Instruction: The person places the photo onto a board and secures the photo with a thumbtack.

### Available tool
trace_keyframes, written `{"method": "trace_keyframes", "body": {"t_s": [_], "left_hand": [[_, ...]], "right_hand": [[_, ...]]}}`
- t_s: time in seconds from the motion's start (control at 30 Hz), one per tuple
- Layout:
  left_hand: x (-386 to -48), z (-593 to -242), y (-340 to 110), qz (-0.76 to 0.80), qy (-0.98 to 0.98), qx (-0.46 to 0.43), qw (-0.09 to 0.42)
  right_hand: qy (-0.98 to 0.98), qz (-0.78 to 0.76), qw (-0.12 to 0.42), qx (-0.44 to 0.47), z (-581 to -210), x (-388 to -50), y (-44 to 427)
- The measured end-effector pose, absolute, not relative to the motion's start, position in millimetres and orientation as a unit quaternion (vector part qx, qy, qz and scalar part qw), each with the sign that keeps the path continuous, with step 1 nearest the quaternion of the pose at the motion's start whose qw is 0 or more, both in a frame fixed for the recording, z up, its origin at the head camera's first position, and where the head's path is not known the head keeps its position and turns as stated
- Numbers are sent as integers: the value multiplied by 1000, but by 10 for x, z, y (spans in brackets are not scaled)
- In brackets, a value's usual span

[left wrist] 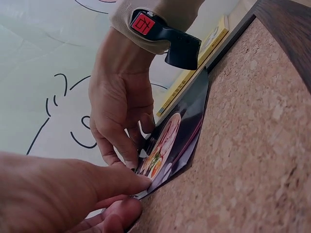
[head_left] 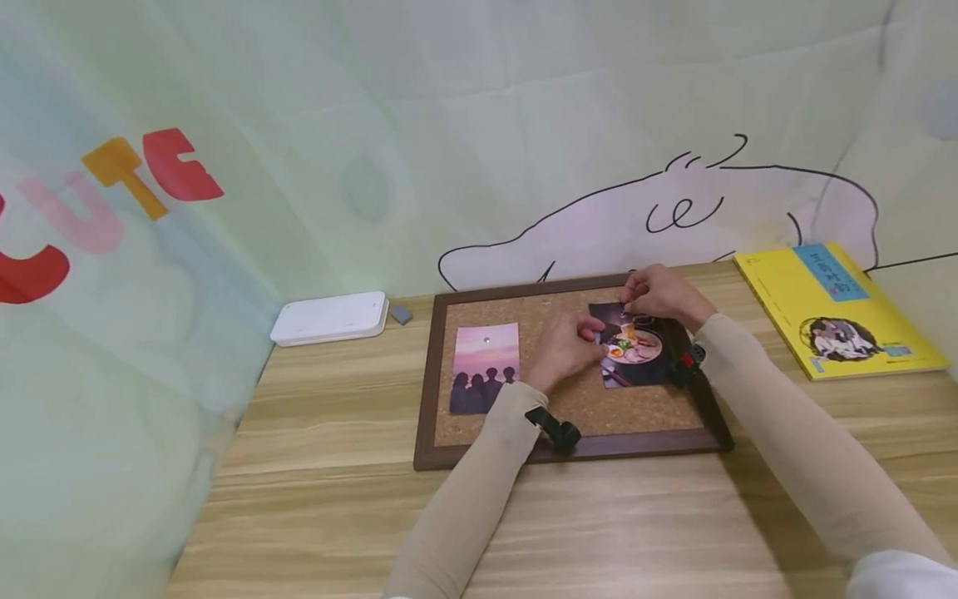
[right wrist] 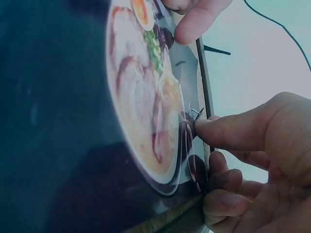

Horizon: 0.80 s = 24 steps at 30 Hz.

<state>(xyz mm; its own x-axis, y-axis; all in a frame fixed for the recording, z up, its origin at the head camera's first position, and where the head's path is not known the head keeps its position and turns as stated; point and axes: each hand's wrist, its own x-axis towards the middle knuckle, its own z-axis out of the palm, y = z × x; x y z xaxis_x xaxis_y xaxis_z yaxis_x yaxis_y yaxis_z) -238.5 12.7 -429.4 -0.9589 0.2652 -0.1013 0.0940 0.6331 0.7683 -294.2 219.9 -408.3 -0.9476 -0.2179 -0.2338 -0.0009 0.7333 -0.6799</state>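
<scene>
A cork board [head_left: 569, 413] in a dark brown frame lies on the table. On its right half is a photo of a ramen bowl [head_left: 634, 348]. My left hand [head_left: 561, 351] pinches the photo's left edge between thumb and fingers. At the photo's top edge my right hand [head_left: 669, 294] holds a small metal pin [right wrist: 196, 114], mostly hidden by the thumb and fingers in the right wrist view. A pink-sky photo with silhouettes [head_left: 484, 358] lies on the board's left half, with a silver pushpin [head_left: 487, 339] near its top.
A white flat case [head_left: 329, 318] and a small grey block [head_left: 401, 314] sit left of the board. To the right lies a yellow book [head_left: 838, 320]. Behind the wooden table [head_left: 322, 466] hangs a printed curtain [head_left: 419, 125].
</scene>
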Motion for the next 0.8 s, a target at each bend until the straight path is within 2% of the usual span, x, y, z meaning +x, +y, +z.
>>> {"method": "trace_keyframes", "body": {"t_s": [0.8], "left_hand": [[-2375, -4283, 133, 414, 898, 103, 107]], "right_hand": [[916, -363, 162, -51, -4060, -2923, 2206]]}}
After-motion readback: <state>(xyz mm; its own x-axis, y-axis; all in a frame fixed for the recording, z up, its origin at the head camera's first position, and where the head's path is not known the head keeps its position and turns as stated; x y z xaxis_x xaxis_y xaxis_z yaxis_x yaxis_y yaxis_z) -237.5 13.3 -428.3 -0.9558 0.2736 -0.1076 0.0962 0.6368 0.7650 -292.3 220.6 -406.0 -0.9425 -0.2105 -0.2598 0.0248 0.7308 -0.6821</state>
